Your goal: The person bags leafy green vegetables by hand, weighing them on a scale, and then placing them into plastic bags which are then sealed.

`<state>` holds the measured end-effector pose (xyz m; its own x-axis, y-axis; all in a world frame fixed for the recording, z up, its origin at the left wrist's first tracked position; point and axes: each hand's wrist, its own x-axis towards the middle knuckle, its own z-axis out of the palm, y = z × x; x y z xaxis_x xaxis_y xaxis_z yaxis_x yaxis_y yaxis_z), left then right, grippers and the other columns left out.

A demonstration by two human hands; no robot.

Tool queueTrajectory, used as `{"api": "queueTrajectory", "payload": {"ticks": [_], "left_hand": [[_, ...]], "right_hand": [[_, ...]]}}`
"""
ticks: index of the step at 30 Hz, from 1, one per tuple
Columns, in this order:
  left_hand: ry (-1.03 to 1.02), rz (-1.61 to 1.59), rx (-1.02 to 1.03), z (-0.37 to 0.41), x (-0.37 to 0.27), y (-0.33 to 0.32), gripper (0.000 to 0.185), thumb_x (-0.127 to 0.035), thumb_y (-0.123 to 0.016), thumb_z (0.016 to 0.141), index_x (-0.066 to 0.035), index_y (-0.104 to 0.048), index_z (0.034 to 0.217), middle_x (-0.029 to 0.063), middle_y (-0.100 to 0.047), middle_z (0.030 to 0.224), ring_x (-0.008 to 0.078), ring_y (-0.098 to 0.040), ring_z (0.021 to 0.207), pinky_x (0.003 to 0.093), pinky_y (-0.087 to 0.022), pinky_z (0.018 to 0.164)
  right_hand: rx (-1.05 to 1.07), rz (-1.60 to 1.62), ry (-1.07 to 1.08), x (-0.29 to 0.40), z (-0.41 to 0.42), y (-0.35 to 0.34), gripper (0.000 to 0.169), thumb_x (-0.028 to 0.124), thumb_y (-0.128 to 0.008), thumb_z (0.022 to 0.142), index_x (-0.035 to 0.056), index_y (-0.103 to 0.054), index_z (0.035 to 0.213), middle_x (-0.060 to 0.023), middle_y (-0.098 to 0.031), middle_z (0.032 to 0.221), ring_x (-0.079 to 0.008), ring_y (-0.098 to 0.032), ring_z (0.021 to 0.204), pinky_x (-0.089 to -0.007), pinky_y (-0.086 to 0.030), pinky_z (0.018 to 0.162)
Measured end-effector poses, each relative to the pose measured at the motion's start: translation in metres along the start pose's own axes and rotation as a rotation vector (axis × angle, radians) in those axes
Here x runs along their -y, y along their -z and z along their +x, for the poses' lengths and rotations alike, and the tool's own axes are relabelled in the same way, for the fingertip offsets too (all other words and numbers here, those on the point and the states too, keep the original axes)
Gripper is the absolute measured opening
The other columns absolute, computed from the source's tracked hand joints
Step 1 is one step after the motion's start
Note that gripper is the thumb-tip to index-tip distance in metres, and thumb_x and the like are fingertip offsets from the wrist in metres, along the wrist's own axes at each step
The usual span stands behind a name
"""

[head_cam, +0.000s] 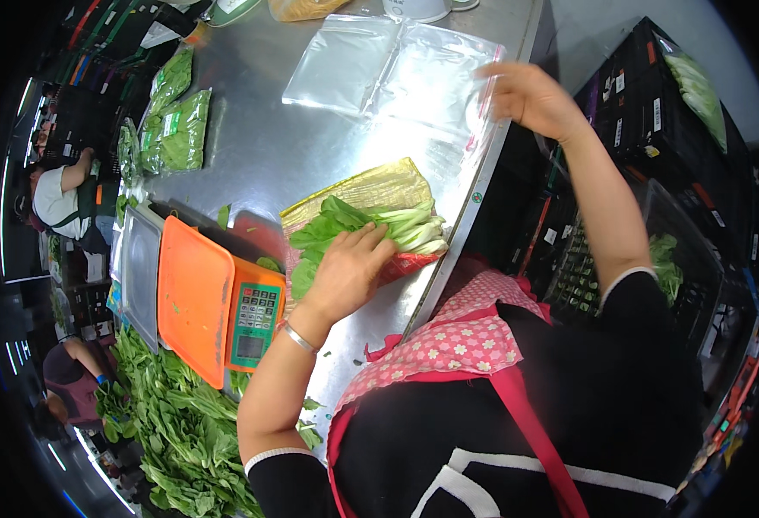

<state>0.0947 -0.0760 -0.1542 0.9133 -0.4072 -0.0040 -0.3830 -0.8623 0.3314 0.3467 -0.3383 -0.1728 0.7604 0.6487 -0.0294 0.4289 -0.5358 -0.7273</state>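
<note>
My left hand (352,262) lies over a bunch of green leafy vegetables with pale stems (412,226), its fingers curved across the leaves. Under the bunch is a yellow and red woven-looking sheet or sack (366,184), close to the table edge. Farther up, my right hand (532,100) is at the red-trimmed edge of a stack of clear plastic bags (434,74). Its fingers are motion-blurred, so whether they pinch a bag cannot be made out.
An orange digital scale (195,298) stands on the metal table (250,110) beside a heap of loose greens (185,427). Packed bags of greens (182,133) lie at the far side. Black crates (638,123) are stacked at right. Two people (62,201) work at left.
</note>
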Motion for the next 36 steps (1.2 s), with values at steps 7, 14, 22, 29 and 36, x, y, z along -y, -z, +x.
{"api": "queueTrajectory", "payload": {"ticks": [7, 14, 22, 29, 36], "left_hand": [[-0.003, 0.064, -0.044, 0.002, -0.004, -0.007, 0.018, -0.007, -0.058, 0.081, -0.006, -0.055, 0.098, 0.0165, -0.061, 0.113, 0.032, -0.057, 0.107, 0.0415, -0.043, 0.086], [0.013, 0.058, -0.114, -0.003, -0.014, -0.003, 0.015, -0.01, -0.06, 0.082, -0.007, -0.051, 0.094, 0.0141, -0.063, 0.098, 0.0292, -0.06, 0.093, 0.0392, -0.04, 0.08], [0.423, -0.239, -0.18, -0.005, -0.023, -0.009, 0.046, -0.02, -0.077, 0.07, -0.006, -0.046, 0.103, 0.0174, -0.059, 0.097, 0.0377, -0.055, 0.088, 0.0434, -0.039, 0.082], [0.18, 0.201, 0.005, 0.013, 0.015, 0.007, 0.102, -0.045, -0.083, 0.057, -0.001, -0.035, 0.136, 0.025, -0.038, 0.139, 0.0397, -0.033, 0.131, 0.0485, -0.026, 0.105], [0.349, -0.395, 0.461, 0.018, 0.034, -0.001, 0.086, -0.055, -0.075, 0.065, 0.0, -0.046, 0.125, 0.0188, -0.061, 0.115, 0.0341, -0.057, 0.109, 0.0409, -0.041, 0.094]], "right_hand": [[-0.004, 0.158, 0.25, 0.046, 0.019, -0.069, 0.032, 0.014, -0.062, 0.084, 0.0027, -0.06, 0.113, -0.0121, -0.065, 0.091, -0.0212, -0.063, 0.085, -0.0317, -0.049, 0.08], [0.346, -0.021, 0.214, 0.077, 0.043, -0.151, 0.028, 0.023, -0.068, 0.077, 0.003, -0.067, 0.096, -0.0177, -0.065, 0.092, -0.0336, -0.062, 0.088, -0.0396, -0.048, 0.079], [0.312, 0.041, 0.414, 0.086, -0.033, -0.144, 0.018, 0.018, -0.057, 0.085, 0.0076, -0.069, 0.093, -0.009, -0.061, 0.092, -0.028, -0.057, 0.091, -0.0384, -0.043, 0.082], [0.368, -0.205, 0.563, 0.106, -0.055, -0.131, 0.019, 0.024, -0.057, 0.084, 0.0104, -0.068, 0.091, -0.0054, -0.057, 0.092, -0.0241, -0.052, 0.096, -0.0388, -0.038, 0.083], [0.326, -0.27, 0.664, 0.096, -0.065, -0.132, 0.036, 0.027, -0.07, 0.072, 0.0091, -0.058, 0.1, -0.0062, -0.054, 0.102, -0.0241, -0.048, 0.1, -0.0369, -0.036, 0.087]]}}
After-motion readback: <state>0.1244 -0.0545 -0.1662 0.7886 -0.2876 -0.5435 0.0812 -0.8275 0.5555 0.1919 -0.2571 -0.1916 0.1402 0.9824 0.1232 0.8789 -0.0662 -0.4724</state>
